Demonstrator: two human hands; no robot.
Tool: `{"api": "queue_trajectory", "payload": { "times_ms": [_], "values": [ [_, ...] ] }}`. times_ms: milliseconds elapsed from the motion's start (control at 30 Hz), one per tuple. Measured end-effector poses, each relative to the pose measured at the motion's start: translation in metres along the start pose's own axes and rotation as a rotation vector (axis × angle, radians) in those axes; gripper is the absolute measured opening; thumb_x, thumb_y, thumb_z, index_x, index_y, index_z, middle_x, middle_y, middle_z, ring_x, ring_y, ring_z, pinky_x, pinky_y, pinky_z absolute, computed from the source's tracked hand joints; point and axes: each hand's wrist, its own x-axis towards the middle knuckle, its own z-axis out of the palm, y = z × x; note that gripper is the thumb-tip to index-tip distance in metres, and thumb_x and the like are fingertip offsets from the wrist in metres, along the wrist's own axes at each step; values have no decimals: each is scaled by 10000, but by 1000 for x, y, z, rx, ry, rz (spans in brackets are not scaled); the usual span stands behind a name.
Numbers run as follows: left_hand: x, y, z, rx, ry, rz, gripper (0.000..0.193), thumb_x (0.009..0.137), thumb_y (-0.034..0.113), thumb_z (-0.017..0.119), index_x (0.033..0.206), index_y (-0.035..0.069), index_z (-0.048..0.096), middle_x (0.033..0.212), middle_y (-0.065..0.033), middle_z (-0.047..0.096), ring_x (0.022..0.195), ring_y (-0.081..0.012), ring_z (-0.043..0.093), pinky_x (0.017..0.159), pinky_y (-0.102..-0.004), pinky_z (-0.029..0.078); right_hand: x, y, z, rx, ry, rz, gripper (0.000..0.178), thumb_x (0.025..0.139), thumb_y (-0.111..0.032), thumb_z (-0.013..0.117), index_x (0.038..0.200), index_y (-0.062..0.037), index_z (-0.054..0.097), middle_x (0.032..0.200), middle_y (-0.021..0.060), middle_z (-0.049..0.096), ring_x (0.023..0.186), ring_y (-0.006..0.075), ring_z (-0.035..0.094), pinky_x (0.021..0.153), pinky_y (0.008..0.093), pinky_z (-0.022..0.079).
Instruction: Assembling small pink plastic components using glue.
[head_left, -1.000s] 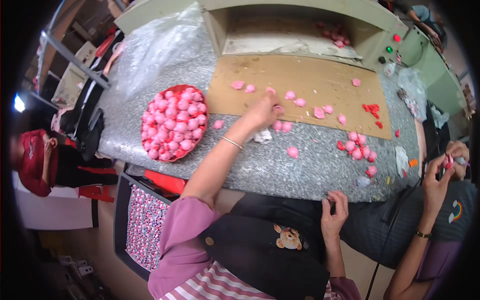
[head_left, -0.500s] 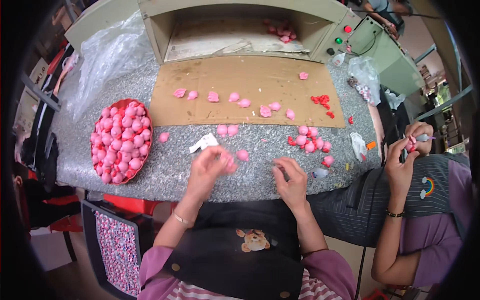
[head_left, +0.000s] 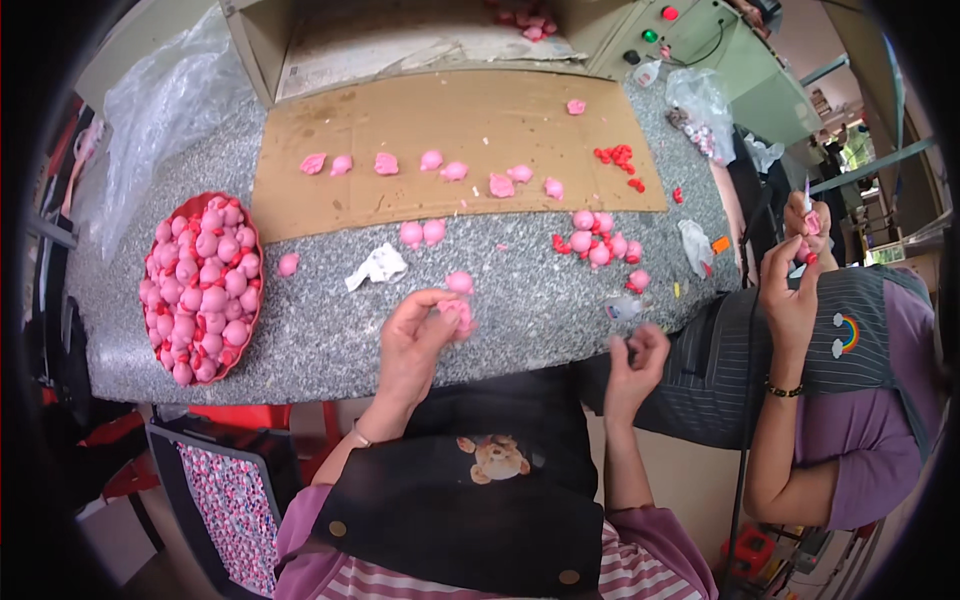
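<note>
Right hand (head_left: 638, 370) now nearer the bottle (head_left: 623, 308).

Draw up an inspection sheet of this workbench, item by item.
Surface: speckled grey tabletop, partly covered by a cardboard sheet.
Work pieces: red basket heaped with pink balls; pink pieces and red pieces lie on the cardboard.
Clutter: crumpled white tissue, clear plastic sheeting, small bottle.
Hands: left hand pinches a pink piece; right hand near the bottle, grip unclear.
Cables: dark cord hanging by the co-worker's apron.
Surroundings: co-worker's hands holding something pink; green button on the machine.
</note>
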Motion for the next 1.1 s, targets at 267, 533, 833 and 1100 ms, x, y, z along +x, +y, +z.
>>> {"api": "queue_trajectory", "payload": {
  "times_ms": [267, 533, 833, 1100],
  "values": [
    [6, -20, 2, 31, -79, 11, 301, 843, -7, 601, 1142, 20, 577, 1016, -92, 635, 840, -137, 631, 735, -240, 506, 43, 24, 8, 103, -244, -20, 717, 719, 23, 705, 1334, 29, 337, 1327, 154, 422, 1210, 236, 428, 1017, 355, 331],
    [0, -17, -1, 87, 8, -5, 265, 873, 19, 572, 1137, 10, 587, 967, -76, 639, 781, -124, 617, 736, -238, 502, -13, 13, 5, -43, -91, -126, 363, 706, 43, 669, 1032, 16, 512, 1056, 118, 532, 925, 204, 513, 819, 321, 423],
    [-2, -12, 5, 161, -80, 77, 247, 872, -16, 557, 1117, -5, 588, 991, -50, 581, 841, -94, 587, 733, -236, 497, 62, -45, 96, -438, -279, -716, 205, 754, 48, 553, 948, 29, 614, 944, 170, 612, 935, 329, 547, 815, 400, 460],
    [-6, -10, -10, 6, -24, 82, 239, 863, 15, 594, 1098, -15, 561, 927, -81, 644, 804, -104, 609, 711, -237, 503, 73, -48, 99, -563, -498, -670, 186, 737, 45, 555, 908, 10, 620, 846, 171, 570, 835, 328, 552, 743, 413, 454]
  ]
}}
